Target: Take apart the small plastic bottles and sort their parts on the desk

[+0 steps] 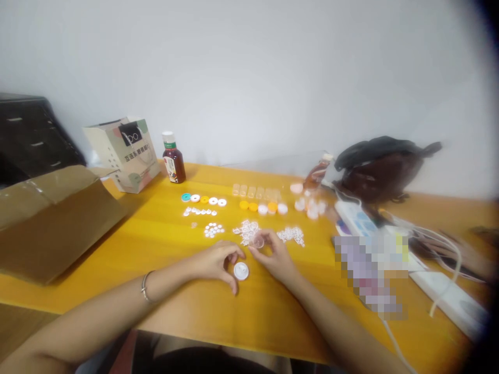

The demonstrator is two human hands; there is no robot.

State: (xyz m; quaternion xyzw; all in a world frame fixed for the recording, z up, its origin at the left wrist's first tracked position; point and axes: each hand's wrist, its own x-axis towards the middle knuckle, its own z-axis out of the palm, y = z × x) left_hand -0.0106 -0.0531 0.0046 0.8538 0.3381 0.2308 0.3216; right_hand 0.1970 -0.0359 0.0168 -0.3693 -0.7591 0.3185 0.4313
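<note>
Left hand (pixel 213 261) gapes, white disc (pixel 241 270) at its three o'clock; right hand (pixel 277 255) pinches a clear cup (pixel 257 240) — likely light, best rim-held.

Golden-yellow table (pixel 249 311), white disc (pixel 241 270) at the hub, and a colourless clear piece (pixel 258 240) at one o'clock! Eleven o'clock: a row of lids (pixel 205 200), teal, white, yellow, white, white; beyond, a bottle (pixel 176 166), dark reddish-brown, white-capped, green-banded. Two o'clock, a bag (pixel 384 176), black over deep brown.
</note>
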